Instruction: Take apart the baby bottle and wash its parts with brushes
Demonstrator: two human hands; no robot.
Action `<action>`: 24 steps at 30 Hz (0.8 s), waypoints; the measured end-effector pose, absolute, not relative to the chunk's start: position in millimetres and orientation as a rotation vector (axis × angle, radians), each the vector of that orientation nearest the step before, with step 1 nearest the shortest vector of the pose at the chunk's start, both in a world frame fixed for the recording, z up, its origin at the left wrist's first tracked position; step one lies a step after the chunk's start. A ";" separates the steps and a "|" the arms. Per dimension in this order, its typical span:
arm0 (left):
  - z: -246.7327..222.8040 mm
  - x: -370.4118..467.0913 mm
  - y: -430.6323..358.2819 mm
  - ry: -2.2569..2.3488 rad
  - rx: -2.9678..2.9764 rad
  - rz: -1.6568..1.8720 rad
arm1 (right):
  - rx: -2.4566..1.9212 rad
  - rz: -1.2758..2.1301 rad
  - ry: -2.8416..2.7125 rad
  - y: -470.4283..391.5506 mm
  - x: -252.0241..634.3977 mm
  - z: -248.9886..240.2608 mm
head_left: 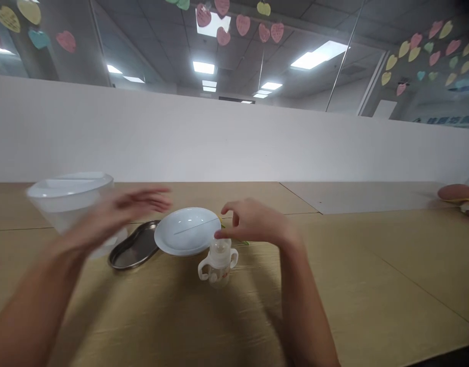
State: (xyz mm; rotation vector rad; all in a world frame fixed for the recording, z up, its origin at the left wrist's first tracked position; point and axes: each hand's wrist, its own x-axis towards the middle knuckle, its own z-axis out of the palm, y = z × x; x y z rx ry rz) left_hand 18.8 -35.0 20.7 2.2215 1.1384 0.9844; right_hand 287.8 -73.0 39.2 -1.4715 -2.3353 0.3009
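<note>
A white bowl (188,231) with a thin dark line across its inside sits between my hands. My left hand (129,206), blurred, is over the kidney-shaped metal tray (137,246), fingers stretched out and holding nothing. My right hand (253,219) is at the bowl's right edge, thumb and index finger apart, just above a clear baby bottle (219,260) with two white handles. The bottle stands upright in front of the bowl. Something yellow and green lies behind my right hand, mostly hidden.
A white translucent bucket (72,199) stands at the left, partly behind my left arm. A low white wall (227,137) runs behind the tan table (353,285). At the far right edge lies a brownish and yellow object (460,193).
</note>
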 end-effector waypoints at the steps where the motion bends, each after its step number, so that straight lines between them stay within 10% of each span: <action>1: 13.4 27.5 -34.0 1.099 2.228 0.808 | -1.540 0.320 -2.405 -62.8 283.9 33.1; 8: -36.5 90.1 -47.4 0.870 2.229 0.502 | -1.546 0.813 -2.568 -41.9 264.5 19.7; 24: -116.3 73.8 -75.7 1.042 1.944 1.094 | -1.469 0.248 -2.742 -65.4 233.0 16.2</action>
